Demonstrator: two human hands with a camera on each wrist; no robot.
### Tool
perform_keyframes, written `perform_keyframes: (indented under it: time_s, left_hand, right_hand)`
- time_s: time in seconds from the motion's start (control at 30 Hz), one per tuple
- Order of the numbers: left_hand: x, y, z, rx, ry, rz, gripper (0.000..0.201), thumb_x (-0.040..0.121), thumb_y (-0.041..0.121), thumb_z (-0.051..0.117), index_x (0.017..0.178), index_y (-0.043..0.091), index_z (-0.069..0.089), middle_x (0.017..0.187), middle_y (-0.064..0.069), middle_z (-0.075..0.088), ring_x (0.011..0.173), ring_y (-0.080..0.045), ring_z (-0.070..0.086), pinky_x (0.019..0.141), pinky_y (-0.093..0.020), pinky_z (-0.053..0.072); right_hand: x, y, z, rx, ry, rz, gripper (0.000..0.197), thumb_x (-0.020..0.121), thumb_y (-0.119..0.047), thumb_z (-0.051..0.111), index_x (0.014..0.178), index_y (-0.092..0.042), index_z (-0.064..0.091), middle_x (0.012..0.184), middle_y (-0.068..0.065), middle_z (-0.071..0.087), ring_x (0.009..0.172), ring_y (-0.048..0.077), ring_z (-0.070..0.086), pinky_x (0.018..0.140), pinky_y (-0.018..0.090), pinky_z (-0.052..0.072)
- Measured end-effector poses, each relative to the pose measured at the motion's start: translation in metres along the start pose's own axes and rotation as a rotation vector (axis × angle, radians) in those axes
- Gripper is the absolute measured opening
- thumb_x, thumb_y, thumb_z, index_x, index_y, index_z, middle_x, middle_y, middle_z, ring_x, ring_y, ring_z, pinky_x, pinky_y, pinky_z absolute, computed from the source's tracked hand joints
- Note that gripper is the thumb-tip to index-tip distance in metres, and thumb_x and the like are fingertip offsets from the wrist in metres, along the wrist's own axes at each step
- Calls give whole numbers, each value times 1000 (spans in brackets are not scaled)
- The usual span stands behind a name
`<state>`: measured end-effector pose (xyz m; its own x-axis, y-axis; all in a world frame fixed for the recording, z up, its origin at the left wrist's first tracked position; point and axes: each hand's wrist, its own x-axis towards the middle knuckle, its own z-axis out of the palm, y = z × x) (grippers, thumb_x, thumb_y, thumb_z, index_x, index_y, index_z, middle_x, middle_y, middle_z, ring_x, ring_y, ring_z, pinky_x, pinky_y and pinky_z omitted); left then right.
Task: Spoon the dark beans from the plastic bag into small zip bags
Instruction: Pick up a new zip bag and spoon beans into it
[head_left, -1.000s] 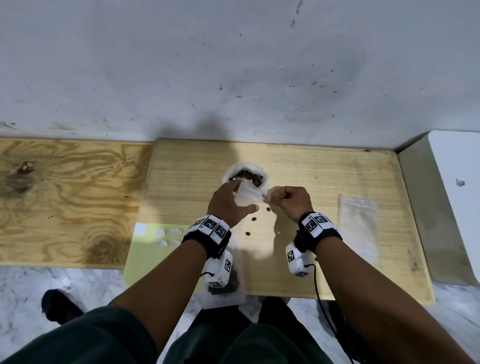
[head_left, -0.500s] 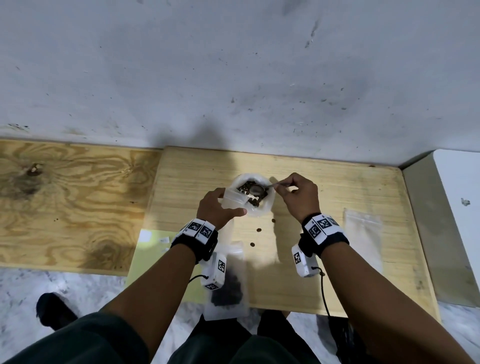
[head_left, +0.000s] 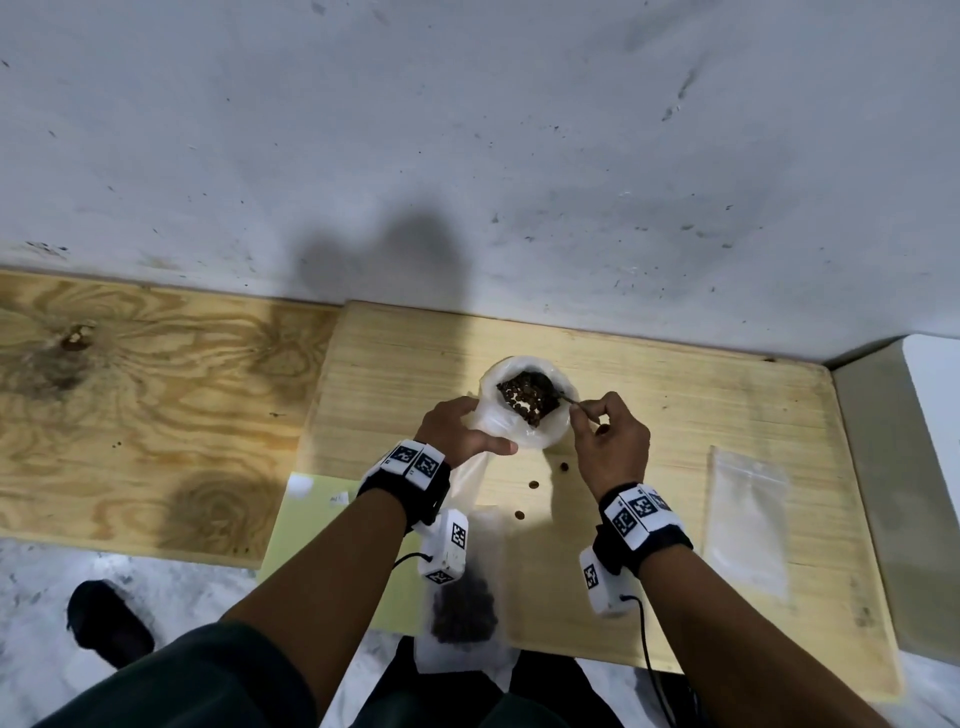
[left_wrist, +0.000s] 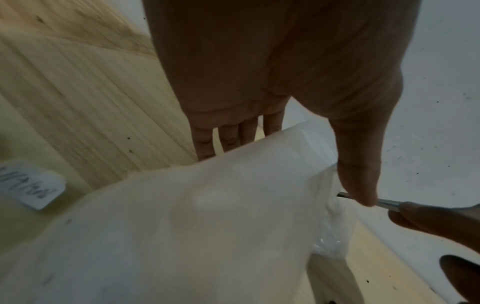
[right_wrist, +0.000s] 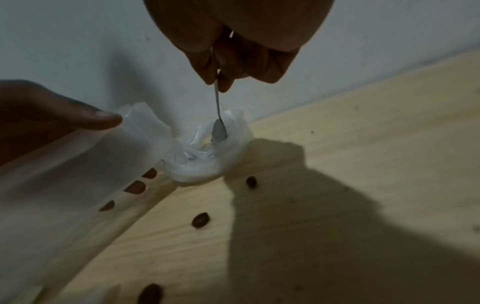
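Three loose dark beans (head_left: 533, 485) lie on the pale wooden table (head_left: 675, 415) just on my side of the crumpled clear plastic bag (head_left: 524, 436), which stands open near the table's far edge with a heap of dark beans (head_left: 524, 399) showing in its mouth. From the head view my left hand (head_left: 457, 434) sits against the bag's left side, its grip clamped on a small clear zip bag (head_left: 470, 480) that hangs down toward me. My right hand (head_left: 610, 441), right of the bag, pinches the thin metal spoon (head_left: 569, 400), whose bowl reaches into the bag's mouth. Well toward me from the bag, a small zip bag filled with beans (head_left: 464, 610) lies at the table's near edge. An empty clear zip bag (head_left: 748, 519) lies flat well to the right of the plastic bag.

At the left wrist, the thumb (left_wrist: 359, 174) presses the zip bag's (left_wrist: 194, 216) top while the fingers (left_wrist: 226, 137) go behind it. The spoon handle (left_wrist: 387, 203) passes just beyond the thumb tip.

At the right wrist, the fingers (right_wrist: 221, 67) are closed tight on the spoon's handle, and its bowl (right_wrist: 219, 131) dips inside the plastic bag (right_wrist: 207, 162). Loose beans (right_wrist: 200, 220) lie on the table (right_wrist: 363, 144) just in front of the bag.
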<state>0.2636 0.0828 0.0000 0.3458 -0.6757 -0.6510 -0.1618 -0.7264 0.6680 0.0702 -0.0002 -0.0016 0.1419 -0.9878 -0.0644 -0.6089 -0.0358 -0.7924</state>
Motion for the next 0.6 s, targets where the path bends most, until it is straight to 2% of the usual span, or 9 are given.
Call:
perform_keyframes:
  time_s: [0.07,0.13,0.17,0.23,0.33,0.43,0.5,0.57,0.6]
  left_hand:
    - [1,1,0,-14,15,15,96,32,58,89,120,28,63,124,6,65,113,-17,60,100,-38,48]
    - [6,-1,2,-37,33,37,108,24,65,89,122,28,62,125,6,65,112,-16,62,99,-39,50]
    - [8,-2,3,-48,33,46,111,21,68,88,122,28,62,124,6,66,111,-16,63,99,-39,51]
    - [11,0,4,-41,17,66,105,23,68,88,117,26,65,119,6,68,108,-16,64,98,-40,52]
    - [10,3,3,-57,-2,81,88,33,59,88,110,22,70,111,6,70,104,-14,66,96,-39,53]
    - [14,1,5,-57,11,76,101,31,62,89,119,20,67,120,4,69,109,-15,64,98,-37,52]
    - [14,-2,4,-58,19,65,100,32,61,90,119,19,66,118,4,69,107,-14,64,94,-33,53]
    - [12,-3,2,-61,20,70,83,40,53,92,111,18,69,106,8,70,96,-11,65,81,-23,50]
    - [11,-3,2,-64,24,73,81,40,52,92,110,18,70,105,9,70,94,-10,65,78,-22,49]
  right_hand:
    - [1,1,4,106,12,54,27,87,-20,71,71,-16,51,64,4,59,53,18,48,53,25,43]
    - [3,1,6,186,15,113,30,87,-17,73,68,-15,50,69,-1,59,62,14,52,54,9,40]
    - [4,2,7,205,7,138,32,86,-16,74,66,-16,49,69,-3,59,64,11,52,55,7,38]
    - [4,3,9,238,-22,188,33,85,-14,74,65,-16,48,67,-3,58,64,11,51,57,10,39]
    - [2,9,16,293,-66,271,33,82,-13,75,63,-17,48,69,2,61,65,15,53,63,26,43]
    - [-2,12,22,371,-95,363,36,78,-11,76,59,-18,47,66,6,54,66,20,52,67,32,43]
    - [-2,11,23,418,-116,416,36,78,-9,76,60,-17,46,64,7,47,60,19,45,62,33,41]
    - [0,11,20,459,-128,469,38,77,-7,77,58,-17,45,59,7,44,51,18,40,54,29,39]
    - [2,10,18,480,-124,495,39,76,-5,77,57,-17,45,56,5,43,47,17,38,50,26,37]
